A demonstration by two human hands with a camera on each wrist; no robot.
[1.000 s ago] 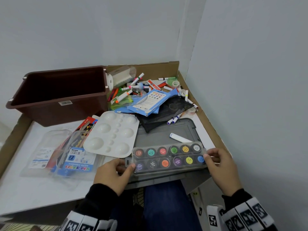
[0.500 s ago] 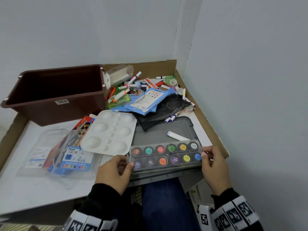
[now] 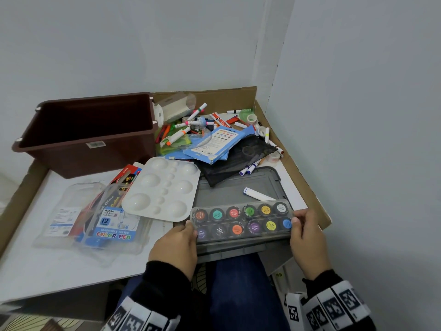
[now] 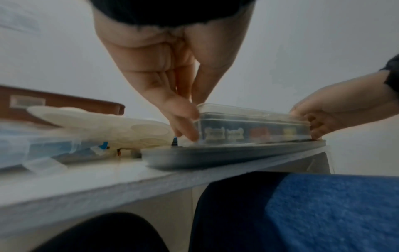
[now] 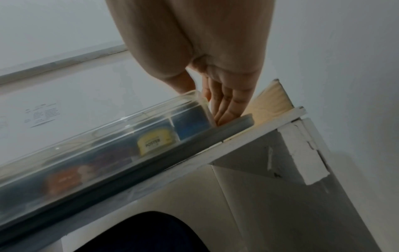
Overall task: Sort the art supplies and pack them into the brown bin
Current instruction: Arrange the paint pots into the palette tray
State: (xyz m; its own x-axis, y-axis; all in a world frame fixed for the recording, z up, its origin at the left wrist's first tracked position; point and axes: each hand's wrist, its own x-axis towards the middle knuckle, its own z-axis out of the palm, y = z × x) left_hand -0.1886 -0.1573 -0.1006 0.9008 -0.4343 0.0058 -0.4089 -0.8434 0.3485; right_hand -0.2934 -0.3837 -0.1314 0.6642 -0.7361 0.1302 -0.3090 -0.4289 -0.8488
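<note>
A clear case of poster paint pots [image 3: 242, 220] [image 4: 252, 126] [image 5: 103, 146] lies on a grey lid [image 3: 236, 187] at the table's near edge. My left hand [image 3: 188, 231] [image 4: 190, 122] grips its left end, thumb on top and fingers down the side. My right hand [image 3: 297, 223] [image 5: 213, 104] grips its right end, thumb on top and fingers along the end wall. The brown bin [image 3: 88, 132] stands at the back left and shows nothing inside.
A white mixing palette [image 3: 164, 187] lies left of the paint case, over clear packs of colour pens [image 3: 112, 225]. Markers, tape rolls, a blue pencil box [image 3: 214, 144] and a black mesh pouch [image 3: 238, 158] pile up at the back right. Cardboard walls [image 3: 298, 168] edge the table.
Both hands stay on the ends of the paint case, which has barely shifted on the grey lid. The head view has drifted slightly.
</note>
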